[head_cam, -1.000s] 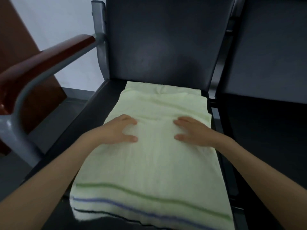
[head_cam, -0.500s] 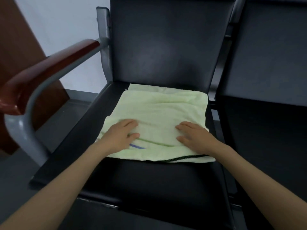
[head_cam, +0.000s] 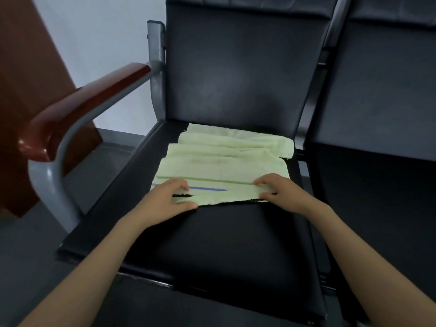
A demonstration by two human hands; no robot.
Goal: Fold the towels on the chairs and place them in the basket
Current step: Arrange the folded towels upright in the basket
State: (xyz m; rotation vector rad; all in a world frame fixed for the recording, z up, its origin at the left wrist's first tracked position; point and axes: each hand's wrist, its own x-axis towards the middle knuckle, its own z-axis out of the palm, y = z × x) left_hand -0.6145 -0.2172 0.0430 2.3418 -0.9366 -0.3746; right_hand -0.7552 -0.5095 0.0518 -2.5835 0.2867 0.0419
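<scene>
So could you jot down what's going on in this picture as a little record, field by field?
towel: pale green, partly folded, lying on the back half of the seat
stripes: green, blue and black, near the towel's front edge
left hand: pinches the towel's front left corner
right hand: pinches the towel's front right edge
chair: dark, padded, with a reddish wooden armrest on its left
second chair: adjoins on the right
basket: not in view
</scene>
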